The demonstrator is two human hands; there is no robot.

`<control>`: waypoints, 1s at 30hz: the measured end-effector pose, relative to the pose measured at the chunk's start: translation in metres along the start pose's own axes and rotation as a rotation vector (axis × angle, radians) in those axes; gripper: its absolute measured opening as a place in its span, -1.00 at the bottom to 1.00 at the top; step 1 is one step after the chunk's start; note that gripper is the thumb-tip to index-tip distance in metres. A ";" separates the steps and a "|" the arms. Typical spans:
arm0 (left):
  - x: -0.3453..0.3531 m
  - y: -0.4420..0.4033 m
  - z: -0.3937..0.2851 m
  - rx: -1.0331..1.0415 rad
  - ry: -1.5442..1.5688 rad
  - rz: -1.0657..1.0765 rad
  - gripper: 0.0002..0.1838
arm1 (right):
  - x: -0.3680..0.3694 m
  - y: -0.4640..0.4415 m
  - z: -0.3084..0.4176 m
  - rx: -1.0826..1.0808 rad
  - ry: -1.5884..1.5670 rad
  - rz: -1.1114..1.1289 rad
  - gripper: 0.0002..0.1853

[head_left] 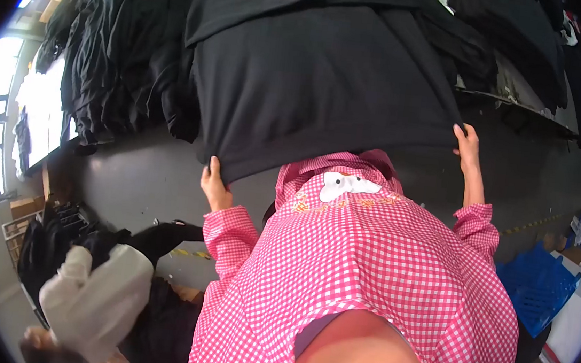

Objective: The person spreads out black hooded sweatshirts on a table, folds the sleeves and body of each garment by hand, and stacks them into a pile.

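A wide black garment (328,80) is stretched out in front of my body, its near edge pulled nearly straight between my hands. My left hand (216,187) pinches the near left corner, thumb on top. At the near right corner, my right hand (468,148) grips the cloth, with some fingers hidden behind it. The far part of the garment lies folded over on the table among other black cloth. I wear a pink checked smock (367,252) with a white eye-shaped patch.
Heaps of black garments (125,46) hang over the table at left, with more black clothes (507,34) at right. A co-worker in a white sleeve (101,296) is at lower left, beside a crate of dark cloth. A blue plastic basket (539,286) stands at right.
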State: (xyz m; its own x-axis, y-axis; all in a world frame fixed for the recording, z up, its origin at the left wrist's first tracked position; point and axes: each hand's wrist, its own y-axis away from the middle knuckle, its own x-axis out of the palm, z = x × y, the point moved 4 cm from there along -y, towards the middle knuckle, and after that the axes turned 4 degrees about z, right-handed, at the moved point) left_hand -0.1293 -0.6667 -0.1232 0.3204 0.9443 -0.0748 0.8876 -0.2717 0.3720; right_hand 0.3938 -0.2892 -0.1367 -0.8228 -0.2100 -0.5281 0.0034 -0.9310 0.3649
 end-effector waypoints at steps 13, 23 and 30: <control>0.018 0.088 -0.093 0.025 0.132 0.040 -0.64 | -0.043 0.061 0.091 -0.003 -0.157 0.179 -0.58; 0.065 0.027 -0.223 0.196 0.310 0.218 -0.68 | -0.067 -0.049 0.189 -0.199 -0.898 0.372 -0.66; 0.156 -0.147 -0.243 0.651 -0.046 0.490 -0.73 | 0.025 -0.159 0.285 -0.148 -1.026 0.634 -0.62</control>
State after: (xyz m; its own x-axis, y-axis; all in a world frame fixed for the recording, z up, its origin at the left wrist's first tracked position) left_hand -0.2903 -0.4343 0.0353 0.7229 0.6855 -0.0866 0.6530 -0.7187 -0.2386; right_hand 0.2112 -0.0618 0.0108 -0.7189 -0.3687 0.5893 0.5780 -0.7880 0.2121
